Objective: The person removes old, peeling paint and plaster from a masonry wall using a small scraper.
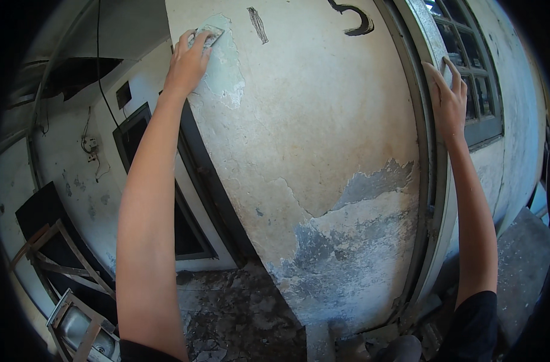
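Observation:
A small flat scraper (pixel 213 35), grey and smeared with white, is in my left hand (pixel 190 63). My fingers close round it and its flat side is against the upper left of the wall (pixel 323 120). Around it is a pale green patch (pixel 223 69) with ragged, peeled paint edges. How the scraper's far side is shaped is hidden by my fingers. On the right, my right hand (pixel 449 99) rests against the upright door frame (pixel 429 45), fingers spread and holding nothing.
Lower on the wall, paint has flaked to a grey patch (pixel 329 241). A dark doorway frame (pixel 217 211) runs along the wall's left edge. Debris litters the dark floor (pixel 220 308). At lower left stand a wooden frame (pixel 70 265) and a metal sink (pixel 79 329). A paned window (pixel 477 66) is right.

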The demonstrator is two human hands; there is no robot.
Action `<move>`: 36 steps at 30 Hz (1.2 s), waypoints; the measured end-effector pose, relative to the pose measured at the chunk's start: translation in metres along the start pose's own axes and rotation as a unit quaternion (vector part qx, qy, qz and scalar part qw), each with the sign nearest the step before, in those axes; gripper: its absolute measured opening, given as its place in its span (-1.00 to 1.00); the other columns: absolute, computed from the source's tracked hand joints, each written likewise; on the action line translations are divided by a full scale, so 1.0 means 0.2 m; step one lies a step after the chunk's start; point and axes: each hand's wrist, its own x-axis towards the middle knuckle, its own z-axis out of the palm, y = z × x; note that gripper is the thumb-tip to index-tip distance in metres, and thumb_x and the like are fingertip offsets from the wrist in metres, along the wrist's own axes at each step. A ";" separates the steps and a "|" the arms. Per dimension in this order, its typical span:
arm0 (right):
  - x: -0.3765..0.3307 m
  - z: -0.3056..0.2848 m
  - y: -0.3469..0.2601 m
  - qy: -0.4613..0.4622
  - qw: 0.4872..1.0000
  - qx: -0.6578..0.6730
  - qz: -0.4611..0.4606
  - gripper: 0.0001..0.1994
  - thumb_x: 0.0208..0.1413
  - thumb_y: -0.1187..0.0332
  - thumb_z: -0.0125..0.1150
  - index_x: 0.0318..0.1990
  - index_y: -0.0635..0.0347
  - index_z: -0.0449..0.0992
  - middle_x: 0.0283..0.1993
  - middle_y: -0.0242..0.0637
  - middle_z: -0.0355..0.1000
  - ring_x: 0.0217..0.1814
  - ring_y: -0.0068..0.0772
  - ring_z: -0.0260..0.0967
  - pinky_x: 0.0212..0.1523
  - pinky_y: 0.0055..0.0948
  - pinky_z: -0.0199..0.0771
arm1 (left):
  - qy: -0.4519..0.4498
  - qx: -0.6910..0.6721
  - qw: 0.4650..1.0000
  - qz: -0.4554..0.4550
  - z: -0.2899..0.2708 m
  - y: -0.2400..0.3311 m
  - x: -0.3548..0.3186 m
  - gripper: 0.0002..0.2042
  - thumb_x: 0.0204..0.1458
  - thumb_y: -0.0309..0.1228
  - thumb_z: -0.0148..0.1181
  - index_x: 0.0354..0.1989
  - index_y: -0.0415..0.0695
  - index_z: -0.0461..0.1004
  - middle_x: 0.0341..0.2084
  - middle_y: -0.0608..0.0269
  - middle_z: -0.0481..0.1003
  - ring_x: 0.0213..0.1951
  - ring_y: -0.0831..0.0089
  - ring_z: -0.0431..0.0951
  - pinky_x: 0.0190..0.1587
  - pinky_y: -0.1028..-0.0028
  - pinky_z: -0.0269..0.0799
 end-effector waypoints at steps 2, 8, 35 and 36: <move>0.00 0.00 -0.01 0.002 1.000 0.009 -0.001 -0.66 0.30 0.27 0.06 0.17 -0.44 0.51 0.35 -0.30 0.22 0.28 -0.05 0.24 0.25 -0.12 0.29 | -0.009 0.015 1.000 0.015 -0.04 0.01 -0.02 -0.65 0.25 -0.25 0.05 0.21 0.15 0.38 0.22 0.12 0.32 0.23 0.02 0.34 0.26 0.14 0.30; -0.01 0.01 0.00 0.003 1.000 0.002 -0.004 -0.66 0.31 0.26 0.06 0.17 -0.45 0.51 0.35 -0.29 0.22 0.28 -0.05 0.24 0.25 -0.11 0.30 | -0.066 0.073 0.994 0.038 -0.18 0.05 -0.16 -0.65 0.21 -0.18 0.10 0.16 0.14 0.45 0.14 0.24 0.43 -0.06 0.04 0.58 -0.02 0.22 0.53; -0.01 0.02 0.02 -0.022 1.000 -0.011 0.009 -0.65 0.34 0.25 0.03 0.18 -0.51 0.49 0.39 -0.34 0.19 0.33 -0.09 0.21 0.31 -0.09 0.27 | 0.008 0.147 0.968 0.204 -0.11 0.22 -0.23 -0.78 -0.04 -0.53 0.13 -0.18 -0.23 0.48 -0.21 0.18 0.54 -0.13 0.27 0.53 -0.13 0.41 0.57; -0.01 0.02 0.01 -0.019 1.000 -0.013 0.004 -0.66 0.34 0.25 0.03 0.18 -0.50 0.49 0.39 -0.34 0.19 0.32 -0.09 0.21 0.31 -0.10 0.27 | 0.007 0.153 0.968 0.198 -0.10 0.21 -0.22 -0.81 -0.04 -0.53 0.13 -0.21 -0.22 0.48 -0.24 0.18 0.53 -0.14 0.28 0.53 -0.14 0.41 0.57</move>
